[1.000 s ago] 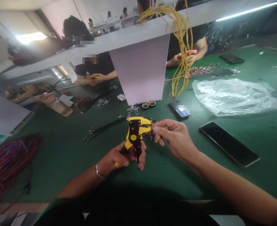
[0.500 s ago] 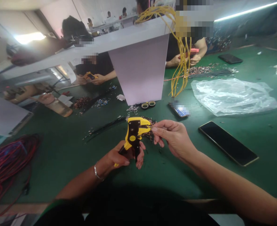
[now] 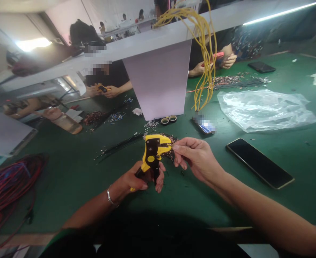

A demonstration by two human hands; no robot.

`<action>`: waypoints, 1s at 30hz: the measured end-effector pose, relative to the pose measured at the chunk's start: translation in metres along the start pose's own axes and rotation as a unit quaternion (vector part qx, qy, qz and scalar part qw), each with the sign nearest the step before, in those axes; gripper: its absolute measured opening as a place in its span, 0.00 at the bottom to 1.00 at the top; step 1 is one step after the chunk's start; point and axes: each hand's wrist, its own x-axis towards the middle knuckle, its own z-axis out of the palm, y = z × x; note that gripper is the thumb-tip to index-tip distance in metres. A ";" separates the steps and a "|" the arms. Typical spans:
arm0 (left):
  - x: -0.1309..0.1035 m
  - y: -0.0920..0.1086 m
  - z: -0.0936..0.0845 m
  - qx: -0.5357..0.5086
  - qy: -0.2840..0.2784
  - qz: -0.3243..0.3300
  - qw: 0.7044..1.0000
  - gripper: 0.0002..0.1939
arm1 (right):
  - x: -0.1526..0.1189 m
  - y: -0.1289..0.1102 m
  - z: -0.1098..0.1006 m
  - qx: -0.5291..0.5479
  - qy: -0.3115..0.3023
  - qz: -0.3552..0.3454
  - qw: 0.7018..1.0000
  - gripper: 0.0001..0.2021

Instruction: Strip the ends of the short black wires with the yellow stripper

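My left hand (image 3: 144,177) is wrapped round the black handles of a yellow and black wire stripper (image 3: 151,154), whose jaws point to the right. At the jaw tips, the thumb and forefinger of my right hand (image 3: 192,154) are pinched together; whatever they hold is too small to make out. Behind the tool lies a pile of short wire pieces (image 3: 171,153), partly hidden by the tool and my fingers. A bundle of thin black wires (image 3: 120,144) stretches to the left on the green table (image 3: 200,211).
A black phone (image 3: 259,163) lies at the right, below a clear plastic bag (image 3: 267,109). Coiled red wires (image 3: 10,182) lie at the left, near a bottle (image 3: 63,120). Yellow wires (image 3: 204,64) hang from the shelf. Across the table, people hold tools.
My hands and the wire stripper have barely moved. Across the table at the right, a person's hand has moved away from the red tool, to the right.
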 end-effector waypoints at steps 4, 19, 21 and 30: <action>0.000 0.000 0.001 0.010 -0.002 0.006 1.000 0.28 | 0.000 0.000 0.000 -0.002 -0.004 0.002 1.000 0.09; -0.002 -0.004 0.000 -0.006 -0.005 0.003 1.000 0.24 | 0.001 -0.001 -0.002 -0.001 -0.007 0.015 1.000 0.09; -0.003 -0.004 0.002 -0.014 0.003 0.002 1.000 0.23 | 0.001 -0.001 -0.002 -0.001 -0.010 0.013 1.000 0.08; -0.005 -0.004 0.010 0.004 0.034 0.035 0.999 0.16 | 0.004 -0.002 -0.005 -0.003 -0.014 0.005 1.000 0.08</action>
